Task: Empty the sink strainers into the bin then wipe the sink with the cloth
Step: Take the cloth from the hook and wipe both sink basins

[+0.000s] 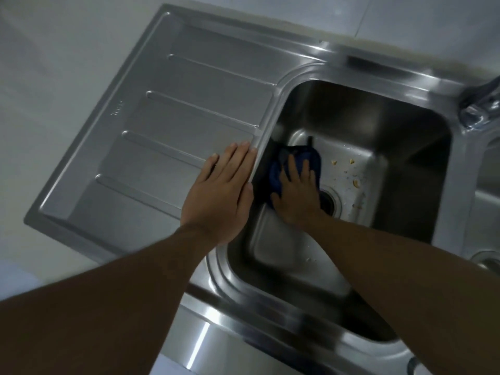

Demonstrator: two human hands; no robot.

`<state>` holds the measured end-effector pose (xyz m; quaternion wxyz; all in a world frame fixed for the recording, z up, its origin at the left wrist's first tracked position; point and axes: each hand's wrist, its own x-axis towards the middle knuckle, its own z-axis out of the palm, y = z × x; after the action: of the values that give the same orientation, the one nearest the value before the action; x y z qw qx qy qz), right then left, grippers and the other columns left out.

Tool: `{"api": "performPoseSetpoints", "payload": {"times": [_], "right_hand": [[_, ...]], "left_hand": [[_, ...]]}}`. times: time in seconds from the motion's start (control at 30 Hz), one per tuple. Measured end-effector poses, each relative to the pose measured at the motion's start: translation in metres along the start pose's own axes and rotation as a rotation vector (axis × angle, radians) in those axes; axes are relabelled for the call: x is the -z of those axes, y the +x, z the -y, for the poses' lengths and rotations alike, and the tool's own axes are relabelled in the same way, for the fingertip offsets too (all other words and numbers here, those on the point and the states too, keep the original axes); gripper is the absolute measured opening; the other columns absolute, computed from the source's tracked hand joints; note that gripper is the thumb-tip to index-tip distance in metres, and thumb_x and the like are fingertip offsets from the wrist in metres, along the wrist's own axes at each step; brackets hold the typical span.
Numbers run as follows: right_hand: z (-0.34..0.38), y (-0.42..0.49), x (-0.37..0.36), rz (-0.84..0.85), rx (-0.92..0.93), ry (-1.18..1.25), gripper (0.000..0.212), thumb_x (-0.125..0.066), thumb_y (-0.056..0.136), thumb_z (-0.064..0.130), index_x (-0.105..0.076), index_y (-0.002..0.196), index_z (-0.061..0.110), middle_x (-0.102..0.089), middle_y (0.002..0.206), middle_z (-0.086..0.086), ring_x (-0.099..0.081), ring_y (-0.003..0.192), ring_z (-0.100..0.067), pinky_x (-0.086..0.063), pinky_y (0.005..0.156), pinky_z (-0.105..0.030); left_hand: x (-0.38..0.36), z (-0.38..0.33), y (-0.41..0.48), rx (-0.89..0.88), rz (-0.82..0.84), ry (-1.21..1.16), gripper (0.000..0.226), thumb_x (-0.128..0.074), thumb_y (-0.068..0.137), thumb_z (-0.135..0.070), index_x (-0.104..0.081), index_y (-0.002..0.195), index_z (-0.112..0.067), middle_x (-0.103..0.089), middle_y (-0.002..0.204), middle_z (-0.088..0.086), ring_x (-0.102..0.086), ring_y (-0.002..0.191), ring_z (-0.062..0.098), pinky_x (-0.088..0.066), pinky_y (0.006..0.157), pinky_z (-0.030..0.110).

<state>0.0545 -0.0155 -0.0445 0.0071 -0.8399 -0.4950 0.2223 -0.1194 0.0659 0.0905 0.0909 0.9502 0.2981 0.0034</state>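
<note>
Both hands are down at the sink (351, 112). The left hand (219, 190) lies flat on the drainboard (162, 117), fingers straight, holding nothing, its fingertips at the basin's edge. The right hand (296, 196) presses the cloth (277, 171) onto the basin floor near the left wall, fingers spread over it rather than gripping. Crumbs (351, 161) lie on the floor to the right of the cloth. The drain (331, 201) sits just beside the wrist, partly hidden, so I can't tell whether a strainer is in it. If it's out, a wide sweep could push those crumbs straight down the hole. The bunched cloth might also smear bits about rather than lift them
</note>
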Motion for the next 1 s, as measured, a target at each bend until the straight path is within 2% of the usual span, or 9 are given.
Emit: {"api": "performPoseSetpoints", "payload": {"times": [0.1,0.2,0.33,0.47,0.6,0.7,0.8,0.87,1.0], "right_hand": [[-0.033,0.002,0.011,0.045,0.196,-0.109,0.073,-0.039,0.101,0.052,-0.016,0.16,0.017,0.004,0.169,-0.008,0.005,0.153,-0.039,-0.007,0.123,-0.052],[-0.065,0.03,0.034,0.027,0.168,-0.146,0.071,-0.039,0.102,0.05,-0.012,0.161,0.022,0.002,0.169,-0.005,0.0,0.154,-0.035,-0.011,0.123,-0.05],[-0.092,0.02,0.042,-0.03,-0.097,-0.126,0.073,-0.042,0.1,0.051,-0.01,0.16,0.025,0.0,0.169,-0.001,-0.006,0.153,-0.032,-0.017,0.121,-0.048],[-0.1,-0.017,0.03,-0.148,-0.538,0.108,0.078,-0.051,0.097,0.047,-0.018,0.159,0.013,-0.009,0.167,-0.012,-0.014,0.149,-0.037,-0.026,0.115,-0.051],[-0.087,-0.007,0.025,-0.208,-0.637,0.214,0.079,-0.049,0.096,0.046,-0.016,0.16,0.016,-0.003,0.168,-0.012,-0.006,0.151,-0.038,-0.02,0.115,-0.058],[-0.066,0.013,0.022,-0.115,-0.494,0.204,0.076,-0.041,0.096,0.055,-0.005,0.16,0.032,0.013,0.168,-0.005,0.008,0.152,-0.04,-0.01,0.116,-0.063],[-0.057,0.011,0.016,-0.02,-0.01,0.027,0.072,-0.042,0.097,0.054,-0.01,0.159,0.038,0.01,0.169,-0.001,0.009,0.154,-0.035,-0.012,0.117,-0.057],[-0.066,0.006,0.02,-0.003,0.154,-0.071,0.07,-0.044,0.097,0.053,-0.015,0.159,0.036,0.004,0.169,-0.001,0.002,0.155,-0.032,-0.019,0.117,-0.051],[-0.098,0.004,0.045,-0.02,-0.064,-0.179,0.072,-0.046,0.098,0.051,-0.018,0.158,0.025,-0.007,0.168,-0.007,-0.012,0.151,-0.036,-0.031,0.113,-0.049]], "left_hand": [[-0.002,0.001,0.0,0.002,0.0,0.015,0.058,-0.022,0.105,-0.035,-0.013,0.161,-0.02,-0.011,0.168,-0.003,-0.002,0.155,0.011,-0.011,0.126,0.04],[-0.003,0.004,0.001,-0.002,0.002,0.022,0.058,-0.019,0.106,-0.036,-0.01,0.161,-0.021,-0.011,0.168,-0.002,-0.001,0.155,0.011,-0.011,0.126,0.04],[-0.004,0.003,0.001,-0.011,0.017,0.034,0.058,-0.017,0.105,-0.037,-0.009,0.161,-0.02,-0.009,0.169,-0.001,0.0,0.156,0.011,-0.011,0.126,0.041],[-0.004,0.004,0.002,-0.005,0.023,0.029,0.058,-0.017,0.105,-0.037,-0.009,0.161,-0.02,-0.008,0.169,-0.001,0.002,0.155,0.011,-0.011,0.127,0.041],[-0.004,0.003,0.003,-0.007,0.017,0.024,0.058,-0.018,0.105,-0.037,-0.009,0.16,-0.021,-0.008,0.168,-0.002,0.002,0.155,0.01,-0.009,0.127,0.04],[-0.005,0.004,0.002,-0.01,0.009,0.026,0.058,-0.019,0.105,-0.036,-0.01,0.161,-0.021,-0.008,0.168,-0.002,0.002,0.155,0.01,-0.008,0.127,0.039],[-0.005,0.005,0.002,-0.012,0.014,0.025,0.058,-0.019,0.105,-0.037,-0.01,0.161,-0.021,-0.008,0.169,-0.003,0.001,0.155,0.01,-0.009,0.127,0.039],[-0.005,0.005,0.002,-0.012,0.013,0.022,0.059,-0.02,0.105,-0.036,-0.01,0.161,-0.021,-0.009,0.168,-0.003,0.001,0.155,0.01,-0.009,0.127,0.039],[-0.005,0.005,0.002,-0.015,0.015,0.024,0.059,-0.021,0.104,-0.036,-0.011,0.161,-0.021,-0.009,0.169,-0.003,0.001,0.155,0.01,-0.007,0.127,0.038]]}}
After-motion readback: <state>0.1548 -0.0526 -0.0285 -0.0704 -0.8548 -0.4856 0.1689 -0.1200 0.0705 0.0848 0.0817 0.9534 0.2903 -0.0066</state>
